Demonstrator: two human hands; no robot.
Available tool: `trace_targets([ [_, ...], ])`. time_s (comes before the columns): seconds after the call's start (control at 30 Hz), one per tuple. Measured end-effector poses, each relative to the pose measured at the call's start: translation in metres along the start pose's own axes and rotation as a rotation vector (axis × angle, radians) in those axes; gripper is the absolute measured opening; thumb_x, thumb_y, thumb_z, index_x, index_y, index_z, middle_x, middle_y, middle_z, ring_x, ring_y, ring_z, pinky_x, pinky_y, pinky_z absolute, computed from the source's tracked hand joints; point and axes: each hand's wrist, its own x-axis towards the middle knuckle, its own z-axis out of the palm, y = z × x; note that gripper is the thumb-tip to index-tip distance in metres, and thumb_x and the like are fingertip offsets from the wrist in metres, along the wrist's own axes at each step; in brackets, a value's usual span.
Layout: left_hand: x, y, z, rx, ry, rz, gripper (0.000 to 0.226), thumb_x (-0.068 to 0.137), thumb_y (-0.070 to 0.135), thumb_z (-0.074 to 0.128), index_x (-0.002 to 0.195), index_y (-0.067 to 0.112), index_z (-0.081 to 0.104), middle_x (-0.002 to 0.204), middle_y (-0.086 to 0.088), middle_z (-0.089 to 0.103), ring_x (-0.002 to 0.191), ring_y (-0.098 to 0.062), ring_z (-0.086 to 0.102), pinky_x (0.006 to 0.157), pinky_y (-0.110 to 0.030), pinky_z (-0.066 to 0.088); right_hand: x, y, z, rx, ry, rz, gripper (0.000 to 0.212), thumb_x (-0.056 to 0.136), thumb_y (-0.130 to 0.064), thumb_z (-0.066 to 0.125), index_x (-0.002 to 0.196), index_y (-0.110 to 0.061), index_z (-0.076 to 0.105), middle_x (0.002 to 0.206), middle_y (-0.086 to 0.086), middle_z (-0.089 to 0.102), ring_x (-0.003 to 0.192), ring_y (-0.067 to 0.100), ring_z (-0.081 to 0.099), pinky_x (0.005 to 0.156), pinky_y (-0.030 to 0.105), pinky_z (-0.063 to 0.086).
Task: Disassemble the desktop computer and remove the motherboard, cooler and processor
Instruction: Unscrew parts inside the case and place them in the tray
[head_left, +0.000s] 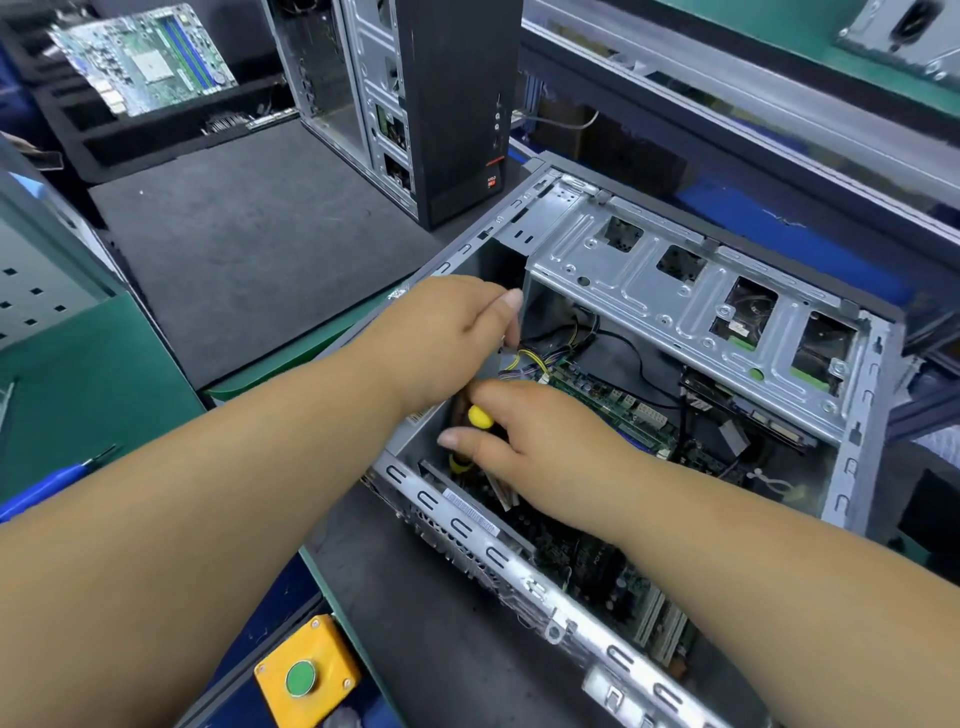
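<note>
Right hand: fingers curled round a screwdriver with a yellow-and-black handle, tip pointing down into the near-left corner of the case; what the tip meets is hidden by the hand.

Left hand: fingers bent down over the bundle of yellow and black wires at the board's far-left edge. Whether it pinches the wires or only touches them cannot be told.

Motherboard: green, lying flat on the floor of the open computer case, wires attached, mostly covered by both forearms. Cooler and processor: not visible here.

Step in hand, as judged: freeing the board, by loosening a fixing screw or unplugging the power wires. Next move calls for the plug drawn straight out and the screwdriver seated square on the screw.

Surroundings: a second case standing upright beyond; a bare board in a black tray at far left; a yellow box with a green button near the bench edge.
</note>
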Motion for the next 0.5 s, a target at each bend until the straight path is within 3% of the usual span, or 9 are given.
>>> trace_targets([
  [0.1, 0.0, 0.003, 0.0, -0.006, -0.001, -0.031, 0.043, 0.102, 0.037, 0.032, 0.085, 0.022, 0.068, 0.081, 0.007, 0.058, 0.077, -0.005, 0.053, 0.073, -0.028, 0.04, 0.002, 0.002, 0.002, 0.052, 0.048, 0.065, 0.032, 0.088, -0.046, 0.064, 0.093, -0.019, 0.047, 0.078, -0.004, 0.058, 0.072, 0.016, 0.055, 0.067, 0.039, 0.048],
  [0.27, -0.004, 0.008, -0.003, -0.01, 0.0, -0.062, 0.043, 0.102, 0.037, 0.033, 0.083, 0.021, 0.068, 0.073, 0.006, 0.059, 0.074, -0.007, 0.055, 0.074, -0.032, 0.045, 0.002, 0.002, 0.0, 0.206, 0.137, 0.125, 0.038, 0.073, -0.037, 0.082, 0.081, -0.022, 0.048, 0.067, -0.003, 0.057, 0.06, 0.007, 0.049, 0.061, 0.031, 0.043],
  [0.4, -0.004, 0.01, -0.004, -0.012, -0.004, -0.075, 0.043, 0.103, 0.036, 0.032, 0.086, 0.019, 0.068, 0.081, 0.001, 0.064, 0.081, -0.013, 0.058, 0.08, -0.036, 0.047, 0.005, 0.006, -0.005, 0.224, 0.198, 0.106, 0.035, 0.064, -0.029, 0.089, 0.075, -0.018, 0.058, 0.086, -0.006, 0.055, 0.08, 0.004, 0.049, 0.072, 0.018, 0.041],
  [0.5, -0.004, 0.011, -0.005, -0.002, -0.005, -0.092, 0.043, 0.102, 0.037, 0.032, 0.085, 0.022, 0.069, 0.079, 0.002, 0.063, 0.08, -0.012, 0.057, 0.083, -0.038, 0.047, 0.005, 0.005, -0.007, 0.262, 0.146, 0.087, 0.028, 0.065, -0.024, 0.089, 0.079, -0.018, 0.065, 0.08, -0.004, 0.064, 0.076, 0.007, 0.056, 0.074, 0.024, 0.049],
])
